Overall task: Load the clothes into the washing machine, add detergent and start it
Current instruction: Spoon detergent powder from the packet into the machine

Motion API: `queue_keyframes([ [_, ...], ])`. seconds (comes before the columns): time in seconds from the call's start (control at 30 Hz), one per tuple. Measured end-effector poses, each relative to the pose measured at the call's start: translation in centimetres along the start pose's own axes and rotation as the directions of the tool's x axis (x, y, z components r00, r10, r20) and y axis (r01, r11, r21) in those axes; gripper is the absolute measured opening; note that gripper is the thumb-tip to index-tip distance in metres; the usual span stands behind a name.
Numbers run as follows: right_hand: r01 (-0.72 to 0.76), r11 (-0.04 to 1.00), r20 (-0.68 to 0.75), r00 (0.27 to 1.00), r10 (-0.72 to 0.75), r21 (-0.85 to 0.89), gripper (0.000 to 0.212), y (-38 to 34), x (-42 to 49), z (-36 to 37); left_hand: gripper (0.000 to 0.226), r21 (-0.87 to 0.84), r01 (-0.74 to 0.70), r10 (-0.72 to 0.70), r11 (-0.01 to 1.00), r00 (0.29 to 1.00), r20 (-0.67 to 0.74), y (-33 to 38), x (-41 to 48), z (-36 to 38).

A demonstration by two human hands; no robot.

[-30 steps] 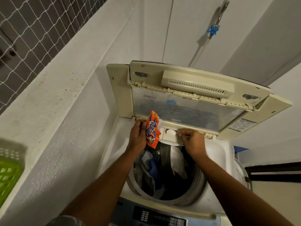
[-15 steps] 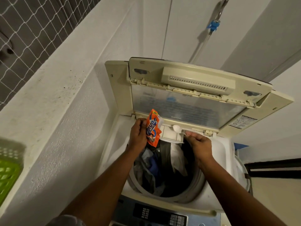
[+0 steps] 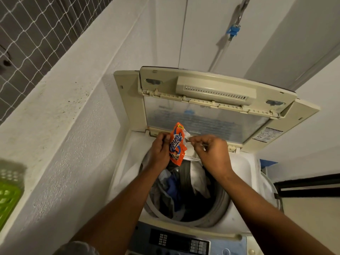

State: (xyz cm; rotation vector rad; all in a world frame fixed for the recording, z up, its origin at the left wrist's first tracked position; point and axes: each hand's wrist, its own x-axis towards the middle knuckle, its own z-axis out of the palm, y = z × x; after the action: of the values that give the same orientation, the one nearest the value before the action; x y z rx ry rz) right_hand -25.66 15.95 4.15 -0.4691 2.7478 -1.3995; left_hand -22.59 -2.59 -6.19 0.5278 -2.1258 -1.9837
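A green laundry basket (image 3: 8,196) sits at the far nine o'clock edge of the view, on a white wall ledge, within reach but out of the way.

A top-loading washing machine (image 3: 242,167) fills the middle. Its lid (image 3: 211,117) is folded upright at twelve o'clock, so the drum stays open for loading and dosing.

The left hand (image 3: 159,153) is at the drum's eleven o'clock rim, fingers and thumb curled round an orange detergent sachet (image 3: 177,144). It holds the sachet upright with the mouth upward, likely so no powder spills.

Below the hands, mixed clothes (image 3: 176,188) in grey, blue and white lie piled inside the drum, so loading looks done.

The right hand (image 3: 214,153) is at the one o'clock rim, fingertips pinched narrowly on what looks like a small white scoop (image 3: 197,143), its tip at the sachet's mouth. The blur makes it unclear whether it is dipping in or lifting out. Both hands work over the machine's back edge, probably because the detergent tray is there, though they mostly hide it.

The control panel (image 3: 180,242) lies at six o'clock, untouched. A tap with a blue fitting (image 3: 232,31) hangs on the wall at one o'clock.
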Motion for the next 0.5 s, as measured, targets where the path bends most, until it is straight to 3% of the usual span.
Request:
queue_keyframes([
  [0.07,0.129,0.978,0.013,0.992,-0.128,-0.162,0.019,-0.5,0.0,0.5,0.03,0.012,-0.04,0.04,0.999,0.999,0.012,0.3,0.1,0.1],
  [0.17,0.116,0.97,0.058,0.993,-0.106,-0.214,0.017,-0.9,0.1,1.1,0.029,0.037,-0.078,0.076,0.996,0.996,0.037,0.5,0.1,0.2],
  [0.37,-0.234,0.966,0.218,0.954,0.206,0.111,0.013,0.7,0.7,0.7,0.035,0.121,-0.056,0.054,0.991,0.998,0.024,0.6,0.4,-0.2],
  [0.5,-0.276,0.942,0.143,0.957,0.252,0.19,0.012,1.8,0.7,0.4,0.029,0.117,-0.034,0.034,0.993,0.999,-0.002,0.5,0.5,-0.2],
])
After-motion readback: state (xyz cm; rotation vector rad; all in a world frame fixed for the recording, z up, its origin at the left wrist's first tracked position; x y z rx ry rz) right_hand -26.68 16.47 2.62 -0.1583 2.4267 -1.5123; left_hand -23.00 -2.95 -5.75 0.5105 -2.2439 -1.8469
